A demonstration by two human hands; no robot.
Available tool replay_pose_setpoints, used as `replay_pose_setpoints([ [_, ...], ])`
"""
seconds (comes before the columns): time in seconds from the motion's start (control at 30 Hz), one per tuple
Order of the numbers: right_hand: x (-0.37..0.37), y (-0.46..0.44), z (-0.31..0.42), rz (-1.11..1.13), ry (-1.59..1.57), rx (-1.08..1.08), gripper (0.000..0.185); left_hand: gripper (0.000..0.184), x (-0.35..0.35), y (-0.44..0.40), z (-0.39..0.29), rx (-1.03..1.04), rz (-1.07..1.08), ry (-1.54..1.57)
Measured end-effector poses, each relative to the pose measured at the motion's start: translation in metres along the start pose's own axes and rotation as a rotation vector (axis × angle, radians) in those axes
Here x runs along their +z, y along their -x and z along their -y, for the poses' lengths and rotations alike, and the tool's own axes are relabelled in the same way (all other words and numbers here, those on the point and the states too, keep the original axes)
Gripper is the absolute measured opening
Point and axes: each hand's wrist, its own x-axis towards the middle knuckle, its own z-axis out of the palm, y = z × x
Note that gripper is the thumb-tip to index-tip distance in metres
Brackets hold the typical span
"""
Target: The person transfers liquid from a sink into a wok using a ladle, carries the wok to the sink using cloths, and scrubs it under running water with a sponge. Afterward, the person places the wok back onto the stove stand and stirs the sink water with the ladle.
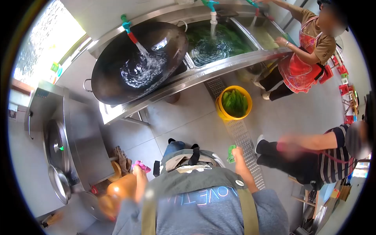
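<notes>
My left hand point(138, 172) is low on the left side of my body, closed around a crumpled pink cloth point(144, 167). Out to the right, my right hand point(237, 152) grips a bunched green cloth point(230, 154). Both cloths hang in the air, apart from any surface. In front of me, a large dark wok point(107, 72) lies tilted on the steel sink counter. Water runs into it from a tap with a red end point(132, 37). A yellow bucket point(220, 111) of green leafy vegetables point(235, 102) stands on the floor ahead of my right hand.
Beside the wok, a sink basin point(244, 37) holds water and greens under another tap. A person in a red apron point(295, 70) works at the far basin. Another person in a striped shirt point(331, 164) stands at right. An orange gas cylinder point(123, 188) is at left.
</notes>
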Motion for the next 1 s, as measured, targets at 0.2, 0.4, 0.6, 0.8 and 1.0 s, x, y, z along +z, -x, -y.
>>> replay_pose_setpoints([
  [0.2, -0.028, 0.031, 0.001, -0.041, 0.159, -0.019, 0.031, 0.031, -0.009, -0.029, 0.017, 0.056, 0.011, -0.042],
  [0.4, -0.043, 0.070, 0.026, -0.130, 0.139, 0.040, 0.027, 0.029, 0.007, 0.006, -0.005, 0.068, -0.001, 0.021],
  [0.6, -0.045, 0.078, 0.042, -0.172, 0.111, 0.045, 0.025, 0.016, 0.015, 0.005, -0.003, 0.058, 0.025, 0.059],
  [0.8, -0.038, 0.061, 0.029, -0.167, 0.100, 0.035, 0.026, 0.012, 0.012, 0.019, -0.003, 0.003, 0.013, 0.128],
  [1.0, -0.041, 0.072, 0.038, -0.174, 0.170, -0.006, 0.028, 0.011, -0.002, 0.017, -0.002, -0.036, 0.183, 0.116],
])
